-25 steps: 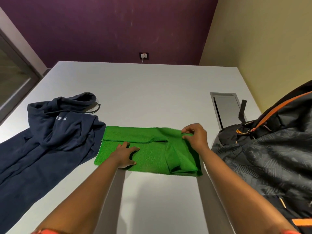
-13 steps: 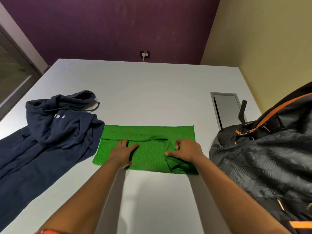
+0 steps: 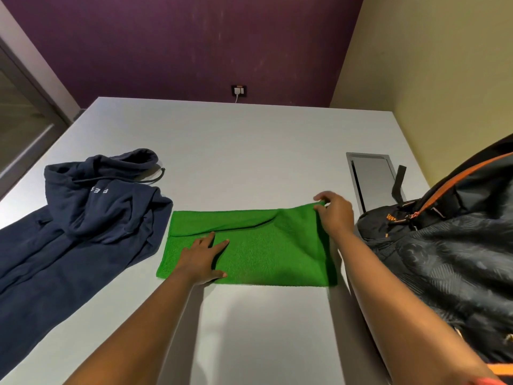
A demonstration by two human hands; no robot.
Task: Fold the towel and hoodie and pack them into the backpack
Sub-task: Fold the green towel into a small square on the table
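Towel (image 3: 263, 254) lies flat on the table (image 3: 249, 151), its far corner pinched in the right hand (image 3: 334, 215); left hand (image 3: 201, 258) presses flat, fingers straight. Hoodie (image 3: 91, 218) beyond the pressing hand, backpack (image 3: 444, 245) beside the pinch. Best to align edges before creasing.

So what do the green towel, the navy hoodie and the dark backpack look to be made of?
Green towel: likely terry or microfibre; nubbly, matte pile. Navy hoodie: soft knit, probably cotton fleece; matte, slumps in rounded folds, cord drawstring. Dark grey backpack with orange trim: looks like woven synthetic; faint sheen, printed pattern, stiffer creases.
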